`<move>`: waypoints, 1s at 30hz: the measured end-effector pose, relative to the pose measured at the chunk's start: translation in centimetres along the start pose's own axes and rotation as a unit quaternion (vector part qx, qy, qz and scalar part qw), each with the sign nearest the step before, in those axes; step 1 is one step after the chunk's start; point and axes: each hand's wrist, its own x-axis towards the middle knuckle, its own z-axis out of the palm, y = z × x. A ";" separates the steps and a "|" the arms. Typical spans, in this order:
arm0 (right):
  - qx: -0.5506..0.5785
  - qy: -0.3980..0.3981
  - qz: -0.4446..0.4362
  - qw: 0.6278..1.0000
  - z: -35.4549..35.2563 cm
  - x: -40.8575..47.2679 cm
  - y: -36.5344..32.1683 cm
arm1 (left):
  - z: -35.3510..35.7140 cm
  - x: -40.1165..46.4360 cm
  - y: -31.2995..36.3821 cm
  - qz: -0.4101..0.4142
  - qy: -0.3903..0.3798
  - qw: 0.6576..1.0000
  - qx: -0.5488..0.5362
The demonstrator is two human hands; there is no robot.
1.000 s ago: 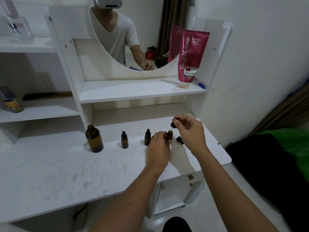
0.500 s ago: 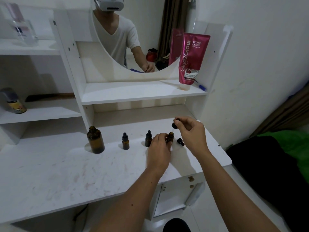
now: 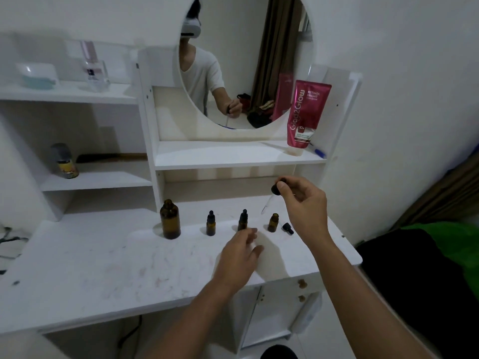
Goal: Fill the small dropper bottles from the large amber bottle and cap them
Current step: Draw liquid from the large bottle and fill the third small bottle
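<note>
The large amber bottle (image 3: pixel 170 219) stands uncapped on the white tabletop (image 3: pixel 103 260). To its right stand two capped small dropper bottles (image 3: pixel 211 224) (image 3: pixel 243 221) and one uncapped small bottle (image 3: pixel 273 222). A loose black cap (image 3: pixel 287 227) lies beside the uncapped one. My right hand (image 3: pixel 303 203) pinches a black dropper cap (image 3: pixel 276 189) above the uncapped bottle, its glass pipette slanting down-left. My left hand (image 3: pixel 241 255) hovers over the tabletop in front of the middle bottles, fingers apart, holding nothing.
A round mirror (image 3: pixel 259 60) and a pink tube (image 3: pixel 307 112) sit on the shelf behind. Side shelves on the left hold a can (image 3: pixel 64 161) and a clear bottle (image 3: pixel 93 66). A dark and green cloth (image 3: pixel 427 255) lies right of the table edge.
My left hand let go of the uncapped small bottle and drew back toward me. My right hand lifted the dropper cap higher, pulling the pipette out. The view tilted upward.
</note>
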 end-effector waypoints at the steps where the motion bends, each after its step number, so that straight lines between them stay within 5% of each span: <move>1: 0.005 -0.010 0.001 1.000 0.8 -0.4 -0.3 | -1.1 -0.7 -0.6 0.003 -0.008 1.000 -0.002; 6: 0.040 -0.061 0.007 0.997 6.1 -2.0 -1.7 | -7.8 -3.3 -4.2 0.016 0.012 0.999 0.027; 15: 0.063 -0.145 -0.041 0.987 14.8 -2.5 -5.0 | -15.3 -3.2 -7.5 -0.080 0.246 0.966 0.002; 30: 0.095 -0.130 -0.069 0.985 18.8 -1.1 -5.5 | -15.6 -0.2 -8.7 -0.118 0.195 0.974 0.001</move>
